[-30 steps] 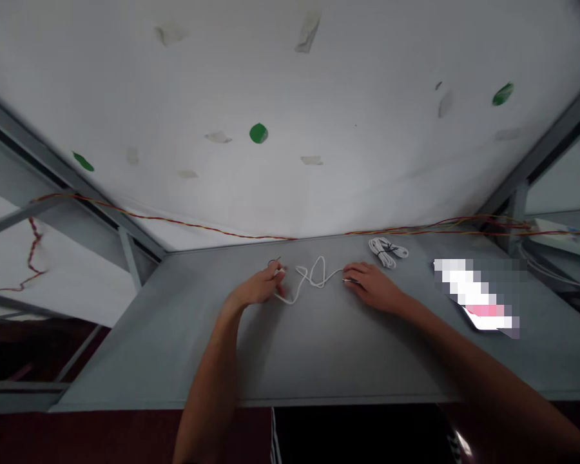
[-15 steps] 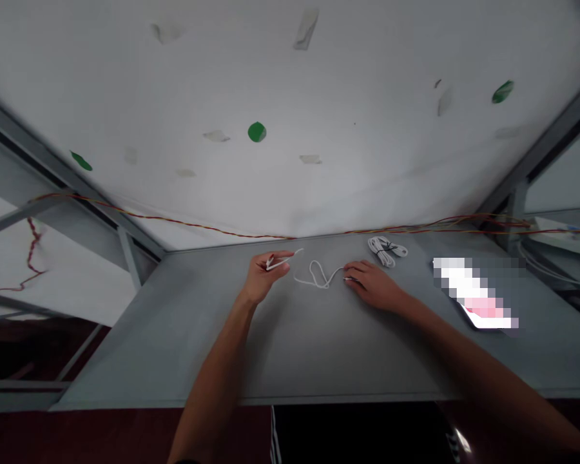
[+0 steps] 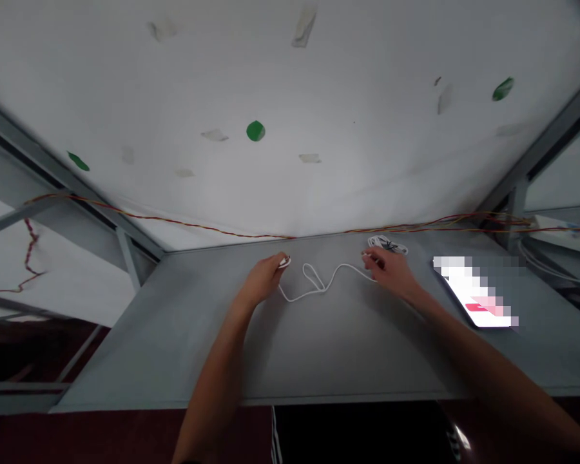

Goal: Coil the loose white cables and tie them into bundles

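On the left, a bit of the white cord (image 3: 323, 289) is pinched between the fingertips of the left hand (image 3: 262, 281), where a small white loop is seen. The middle of the cord is laid loose between the two hands, low on the gray tabletop (image 3: 290, 367), with one loop crossed over itself. On the right, the cord is led in under the right hand (image 3: 391, 270), and a white piece is pinched at its fingertips; what the piece is cannot be told. The hands are held well apart. For neat work, the loop should be undone gently, a light pinch should be used, and no hard tug should be given. On the left, wide room is left before the metal frame (image 3: 128, 258). At the back, the tabletop is edged by the wall (image 3: 290, 206), with thin colored wires (image 3: 198, 225) strung there. The front edge is reached across by both arms. On the right, less room is found: a tied white bundle (image 3: 379, 242) is set just behind the right hand, and a bright phone (image 3: 478, 317) is laid farther over.
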### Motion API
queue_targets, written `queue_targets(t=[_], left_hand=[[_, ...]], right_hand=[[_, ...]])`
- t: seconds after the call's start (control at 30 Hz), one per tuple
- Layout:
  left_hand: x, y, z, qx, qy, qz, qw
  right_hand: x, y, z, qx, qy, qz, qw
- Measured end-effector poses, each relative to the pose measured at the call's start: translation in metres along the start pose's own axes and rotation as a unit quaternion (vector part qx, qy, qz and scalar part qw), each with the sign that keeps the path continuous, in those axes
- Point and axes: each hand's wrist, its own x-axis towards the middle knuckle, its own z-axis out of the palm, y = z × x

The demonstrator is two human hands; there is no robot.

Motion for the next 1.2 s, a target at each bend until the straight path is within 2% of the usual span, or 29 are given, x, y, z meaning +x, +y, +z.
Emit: queue_targets(t=[0.03,0.1,0.23,0.3,0.33,0.4,0.47,0.5,0.57,0.63,0.7,0.77,0.83,0.9,1.0,1.1,1.2], left_hand=[[0.0,-0.001,0.001,0.016,-0.027,0.014,0.999],[0.0,-0.003,0.004,0.021,-0.071,0.037,0.997],[-0.001,-0.002,0.01,-0.034,-0.153,0.034,0.987],[-0.003,-0.001,0.01,-0.089,-0.218,0.002,0.972],[-0.004,0.0,0.009,-0.119,-0.249,-0.014,0.961],[-0.007,0.002,0.006,-0.174,-0.296,-0.039,0.938],[-0.008,0.004,0.003,-0.24,-0.319,-0.047,0.916],[-0.008,0.005,0.002,-0.291,-0.311,-0.048,0.904],[-0.006,0.008,0.003,-0.443,-0.235,-0.056,0.863],[-0.002,0.01,0.006,-0.608,-0.108,-0.08,0.783],[0.002,0.011,0.008,-0.714,-0.027,-0.116,0.69],[0.005,0.009,0.009,-0.763,-0.006,-0.146,0.629],[0.007,0.008,0.01,-0.781,-0.011,-0.171,0.6],[0.008,0.008,0.012,-0.775,-0.017,-0.195,0.601],[0.008,0.013,0.021,-0.723,-0.028,-0.224,0.652],[0.008,0.022,0.031,-0.643,-0.029,-0.204,0.738],[0.005,0.031,0.036,-0.497,-0.034,-0.131,0.857]], right_hand=[[0.002,0.0,-0.004,0.07,0.029,0.036,0.996],[0.007,0.002,-0.014,0.222,0.089,0.097,0.966],[0.018,0.01,-0.041,0.469,0.184,0.168,0.847],[0.022,0.015,-0.053,0.527,0.226,0.185,0.798],[0.024,0.017,-0.057,0.539,0.247,0.189,0.783],[0.025,0.02,-0.062,0.544,0.282,0.191,0.767],[0.025,0.021,-0.062,0.537,0.309,0.189,0.762],[0.025,0.02,-0.062,0.53,0.322,0.192,0.761],[0.024,0.018,-0.059,0.515,0.342,0.204,0.759],[0.024,0.016,-0.057,0.5,0.357,0.219,0.758],[0.023,0.014,-0.055,0.484,0.364,0.227,0.763],[0.023,0.013,-0.054,0.47,0.363,0.224,0.772],[0.022,0.012,-0.053,0.473,0.356,0.208,0.779],[0.022,0.012,-0.053,0.488,0.345,0.194,0.778],[0.022,0.011,-0.052,0.498,0.331,0.194,0.778],[0.021,0.011,-0.049,0.503,0.314,0.19,0.783],[0.021,0.01,-0.047,0.503,0.303,0.19,0.787]])
